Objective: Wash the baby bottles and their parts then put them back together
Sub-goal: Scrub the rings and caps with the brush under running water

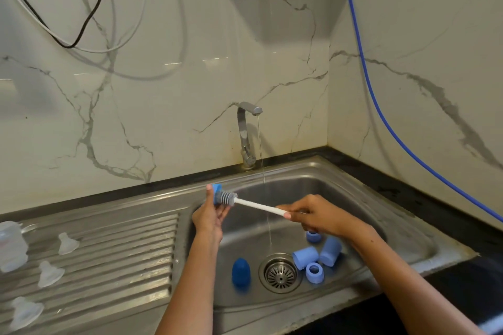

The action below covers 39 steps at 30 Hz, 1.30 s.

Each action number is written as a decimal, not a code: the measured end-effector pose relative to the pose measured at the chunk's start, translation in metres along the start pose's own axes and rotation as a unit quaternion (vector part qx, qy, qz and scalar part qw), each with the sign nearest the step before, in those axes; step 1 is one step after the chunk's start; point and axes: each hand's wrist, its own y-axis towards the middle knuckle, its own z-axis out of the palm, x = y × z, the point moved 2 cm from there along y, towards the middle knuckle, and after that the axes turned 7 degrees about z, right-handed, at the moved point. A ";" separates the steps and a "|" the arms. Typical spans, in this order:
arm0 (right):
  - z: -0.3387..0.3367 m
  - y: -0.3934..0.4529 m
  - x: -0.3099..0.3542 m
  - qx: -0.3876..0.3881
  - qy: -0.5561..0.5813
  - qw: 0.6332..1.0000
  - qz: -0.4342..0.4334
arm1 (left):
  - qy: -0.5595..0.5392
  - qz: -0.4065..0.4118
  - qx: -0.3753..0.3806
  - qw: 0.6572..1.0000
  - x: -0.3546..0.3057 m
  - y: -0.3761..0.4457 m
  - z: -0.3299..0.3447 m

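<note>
Nipples [25, 313] lie on the left drainboard [114, 253]. Over the sink [408, 236], a ring [217, 193] is gripped by the left hand [209, 219]; the brush [261, 206], axis left-right, is gripped by the right hand [318, 216], its head inside the ring.

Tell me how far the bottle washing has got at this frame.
Looks done: three clear teats and a bottle lie on the draining board. In hand: the left hand holds a blue ring while the right hand works a brush into it, tap trickling. Left: blue caps and rings in the sink, then all reassembly.
</note>
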 end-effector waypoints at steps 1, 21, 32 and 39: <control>-0.003 0.000 -0.002 -0.018 -0.011 1.000 -0.005 | -0.011 0.009 -0.003 1.000 -0.004 0.001 -0.005; 0.011 0.006 -0.008 -0.032 0.110 0.993 -0.023 | 0.113 0.152 -0.010 0.982 -0.012 -0.001 0.000; 0.016 0.005 -0.004 -0.033 0.143 0.989 -0.004 | 0.144 0.171 0.058 0.973 -0.001 -0.009 0.012; 0.010 -0.002 -0.001 -0.031 0.150 0.988 0.021 | 0.084 0.158 -0.028 0.983 -0.006 0.002 -0.002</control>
